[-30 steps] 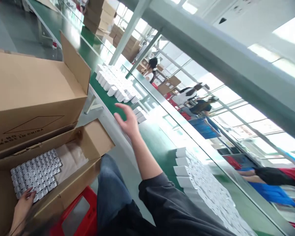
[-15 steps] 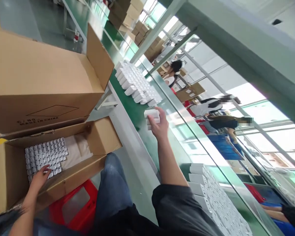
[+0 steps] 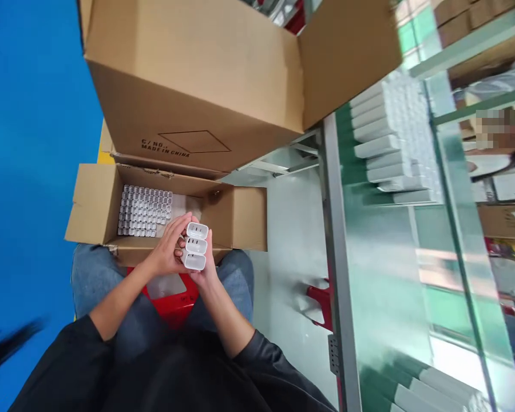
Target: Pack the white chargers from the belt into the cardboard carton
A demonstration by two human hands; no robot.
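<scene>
Both hands meet in front of me over my lap. My right hand (image 3: 206,268) is closed round a stack of three small white boxes (image 3: 195,246), their open ends facing me. My left hand (image 3: 168,250) rests against the left side of that stack, fingers curled onto it. Just beyond the hands lies a low open carton (image 3: 90,206) with rows of small silvery-white parts (image 3: 145,209) filling its left portion and a pale liner showing at the right.
A big open cardboard box (image 3: 206,74) marked "MADE IN CHINA" stands behind the low carton. On the right runs a green conveyor (image 3: 381,274) with rows of white boxes (image 3: 390,137) and a glass divider. A red stool (image 3: 171,297) shows under my knees. Blue floor lies at left.
My right hand picked white boxes off the conveyor and brought them back over my lap. My left hand left the carton's parts and joined it. My view swung down and left.
</scene>
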